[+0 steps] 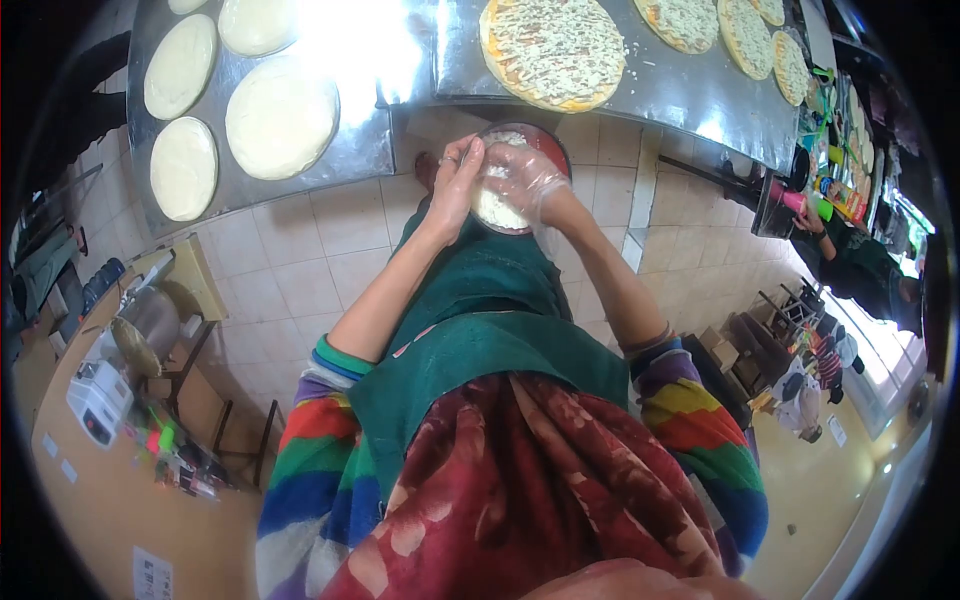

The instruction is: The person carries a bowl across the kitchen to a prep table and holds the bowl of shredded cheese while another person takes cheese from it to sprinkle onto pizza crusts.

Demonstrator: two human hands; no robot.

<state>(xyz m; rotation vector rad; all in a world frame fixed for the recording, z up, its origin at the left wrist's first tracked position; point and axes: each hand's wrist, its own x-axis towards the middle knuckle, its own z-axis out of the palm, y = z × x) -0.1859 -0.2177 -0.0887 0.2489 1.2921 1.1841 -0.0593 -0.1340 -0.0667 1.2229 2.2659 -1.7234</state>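
Note:
My left hand (460,185) is closed on the left rim of a round bowl (562,150), which has a reddish inner wall and holds white grated cheese (503,213). Over the bowl is my right hand (530,178), in a clear plastic glove, its fingers curled in at the cheese and close to the left hand. The glove's shine blurs the fingertips. Just beyond the bowl, at the metal table's edge, lies a large round pizza base (552,52) covered with grated cheese over an orange-brown sauce.
Several plain dough rounds (282,118) lie on the left metal table (350,150). Smaller cheese-topped rounds (746,38) sit on the right metal table (690,110). A person (850,250) in dark clothing stands at far right. A white appliance (98,402) is at lower left.

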